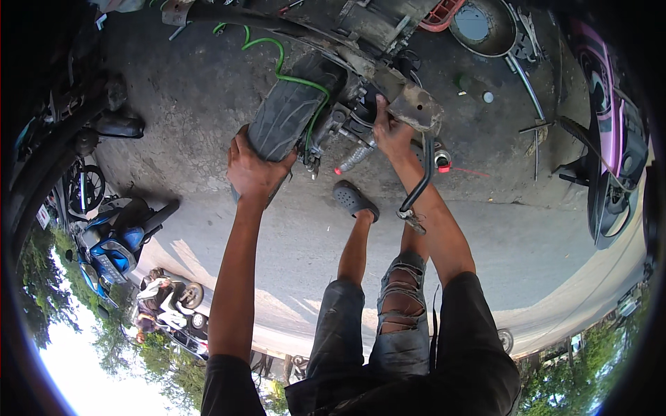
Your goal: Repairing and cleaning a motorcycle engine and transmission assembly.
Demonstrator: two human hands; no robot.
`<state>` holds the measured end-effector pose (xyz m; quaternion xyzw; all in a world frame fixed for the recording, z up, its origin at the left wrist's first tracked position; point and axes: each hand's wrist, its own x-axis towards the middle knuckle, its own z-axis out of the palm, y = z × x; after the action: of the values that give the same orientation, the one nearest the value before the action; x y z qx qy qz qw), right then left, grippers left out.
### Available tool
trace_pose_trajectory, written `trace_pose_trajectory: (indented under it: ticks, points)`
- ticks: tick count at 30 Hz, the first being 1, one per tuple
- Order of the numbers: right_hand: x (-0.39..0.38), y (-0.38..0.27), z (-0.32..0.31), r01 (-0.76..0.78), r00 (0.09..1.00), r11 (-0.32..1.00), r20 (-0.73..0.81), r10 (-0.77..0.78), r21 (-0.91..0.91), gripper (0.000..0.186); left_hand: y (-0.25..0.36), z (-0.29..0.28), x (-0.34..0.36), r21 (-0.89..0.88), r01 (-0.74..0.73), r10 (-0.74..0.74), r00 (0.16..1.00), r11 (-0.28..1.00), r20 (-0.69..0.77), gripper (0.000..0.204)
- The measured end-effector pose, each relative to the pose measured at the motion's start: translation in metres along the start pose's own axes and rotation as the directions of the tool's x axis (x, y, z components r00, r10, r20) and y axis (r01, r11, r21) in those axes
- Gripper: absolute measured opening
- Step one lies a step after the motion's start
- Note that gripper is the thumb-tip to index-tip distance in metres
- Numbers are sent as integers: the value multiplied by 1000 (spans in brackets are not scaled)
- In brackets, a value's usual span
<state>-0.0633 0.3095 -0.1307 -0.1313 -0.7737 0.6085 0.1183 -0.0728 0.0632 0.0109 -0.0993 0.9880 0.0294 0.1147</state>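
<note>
A black motorcycle tyre (286, 114) with worn tread stands tilted in front of me, joined to a dirty engine and frame. My left hand (258, 168) is wrapped around the tyre's near end, thumb on the right side, fingers on the left. My right hand (393, 132) is closed at the machine's right side, under a rusty metal bracket (417, 107); what its hidden fingers grip I cannot make out. A green hose (279, 59) curves over the tyre. Between my hands, a silver coil spring (358, 154) with a red tip sticks out. A dark bent bar (424, 177) crosses my right forearm.
A round metal pan (483, 28) and a red tray (440, 14) sit at the far right, near a long-handled T-shaped tool (536, 149). A pink-and-black motorcycle panel (605, 104) stands at right. Parked motorcycles (114, 253) line the left. My grey clog (355, 200) is below the spring.
</note>
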Motion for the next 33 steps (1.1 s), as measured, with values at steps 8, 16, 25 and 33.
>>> trace_pose_trajectory:
  ticks: [8,16,25,33]
  points:
    - [96,37,-40,302,951,915,152,-269,-267,44,9,5,0,-41,4,-4,1000,999,10,93]
    - [97,9,-68,430,781,749,624,-29,-504,55,3,0,1,-17,-10,10,1000,1000,22,95]
    - [147,5,-95,786,565,378,817,-118,-489,63,4,0,1,-18,-20,20,1000,1000,12,95]
    - [122,6,-74,244,895,778,443,49,-578,70,7,2,2,-5,8,-8,1000,1000,23,95]
